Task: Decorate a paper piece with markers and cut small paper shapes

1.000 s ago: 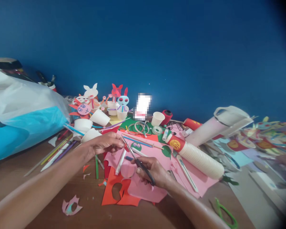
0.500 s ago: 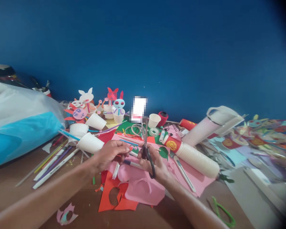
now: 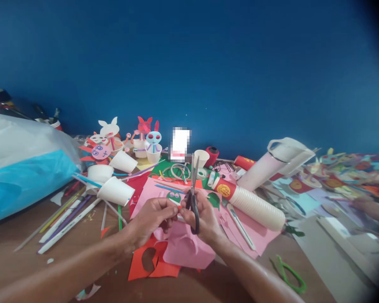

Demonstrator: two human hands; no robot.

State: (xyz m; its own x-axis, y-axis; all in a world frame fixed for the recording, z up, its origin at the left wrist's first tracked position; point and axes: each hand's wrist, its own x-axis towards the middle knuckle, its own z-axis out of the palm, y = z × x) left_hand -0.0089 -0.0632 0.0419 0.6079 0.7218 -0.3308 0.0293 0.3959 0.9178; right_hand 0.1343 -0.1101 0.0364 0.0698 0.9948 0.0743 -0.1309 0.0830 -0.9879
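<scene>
Between finger and thumb, my left hand (image 3: 156, 216) pinches a small orange-red piece of paper (image 3: 180, 207), mostly hidden by the fingertips. My right hand (image 3: 205, 216) grips scissors (image 3: 193, 174) by their black handles, blades pointing up and away from me. The right thumb and fingertips meet the left fingertips at the orange-red piece. Just beyond the hands lies a green paper disc (image 3: 173, 195) with drawn eyes. Pink paper (image 3: 192, 252) lies beneath the hands, overlapping orange paper (image 3: 139, 269) with a round hole cut in it.
Paper-cup puppets (image 3: 153, 145) and tipped white cups (image 3: 116, 190) stand left, by a plastic bag (image 3: 34, 168). To the right are a stack of cups (image 3: 259, 206), a white jug (image 3: 268, 162), a cutter knife (image 3: 240, 225) and green pipe cleaner (image 3: 290, 275). A co-worker's blurred hand (image 3: 371, 206) shows far right.
My hands have come closer together, and the fingertips now meet at the small orange-red piece. The scissors stay pointing upward in my right hand. The whole view has shifted slightly.
</scene>
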